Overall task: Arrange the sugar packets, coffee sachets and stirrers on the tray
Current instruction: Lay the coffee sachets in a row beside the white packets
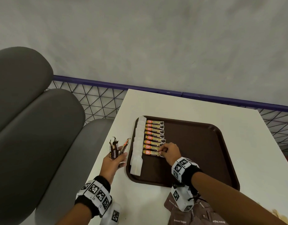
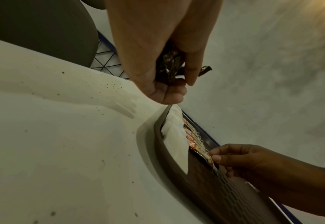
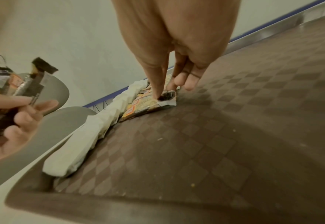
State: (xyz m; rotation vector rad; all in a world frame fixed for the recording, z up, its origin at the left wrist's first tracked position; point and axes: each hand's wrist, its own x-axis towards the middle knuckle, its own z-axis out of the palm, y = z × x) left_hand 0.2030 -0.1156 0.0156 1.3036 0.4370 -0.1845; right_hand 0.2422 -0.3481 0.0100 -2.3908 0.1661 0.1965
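Note:
A brown tray [image 1: 196,151] lies on the white table [image 1: 172,104]. Along its left side runs a column of white sugar packets [image 1: 138,143], with a row of several orange-and-black coffee sachets [image 1: 154,135] beside it. My right hand [image 1: 162,151] pinches the right end of the nearest sachet [image 1: 152,152], which lies flat on the tray; the right wrist view shows the thumb on that sachet [image 3: 144,106]. Left of the tray, my left hand [image 1: 117,158] grips a bunch of dark sachets [image 1: 115,149] above the table. No stirrers show.
Brown sugar packets [image 1: 196,215] lie at the table's near edge under my right wrist. Grey seat cushions [image 1: 34,119] are to the left. A wire mesh fence with a purple rail [image 1: 156,88] runs behind the table. The tray's right half is bare.

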